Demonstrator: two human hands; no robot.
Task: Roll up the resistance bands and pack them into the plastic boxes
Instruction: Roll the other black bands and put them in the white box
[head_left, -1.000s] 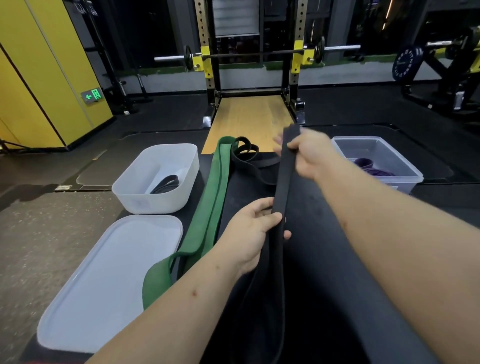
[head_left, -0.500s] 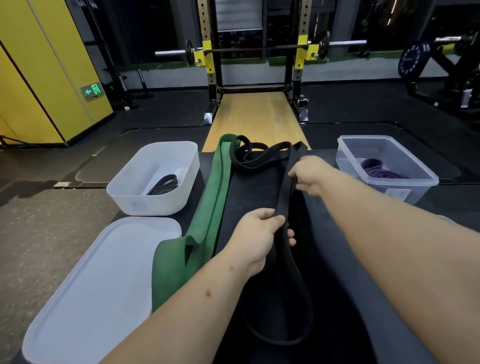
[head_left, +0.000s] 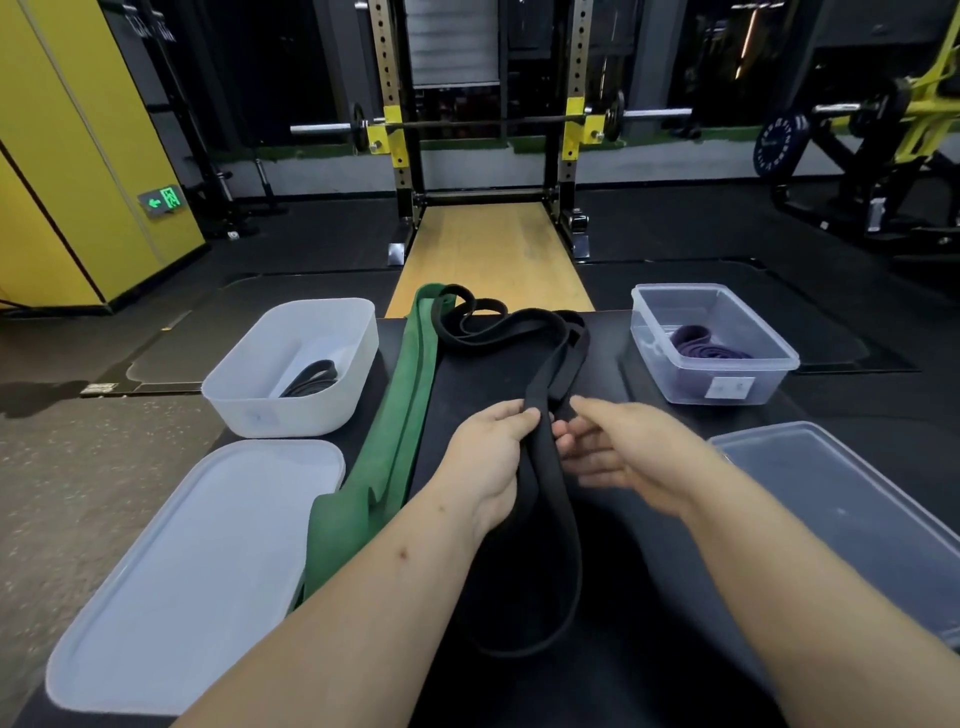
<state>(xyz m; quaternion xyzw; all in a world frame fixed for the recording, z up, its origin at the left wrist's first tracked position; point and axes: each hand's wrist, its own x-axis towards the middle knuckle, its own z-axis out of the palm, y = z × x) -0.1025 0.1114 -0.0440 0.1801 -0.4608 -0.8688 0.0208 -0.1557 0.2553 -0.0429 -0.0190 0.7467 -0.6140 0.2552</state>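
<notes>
- Left grip (head_left: 488, 457) clasps the black band (head_left: 556, 364) over mid-bench (head_left: 483, 374).
- Right grip (head_left: 618, 457) is loose and blurred, its fingers just beside the band.

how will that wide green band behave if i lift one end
Probably floppy: the wide green rubber resistance band lies flat and folds over itself at its near end. Likely hefty, being broad and doubled. Its matte surface may drag on the black tabletop.
</notes>
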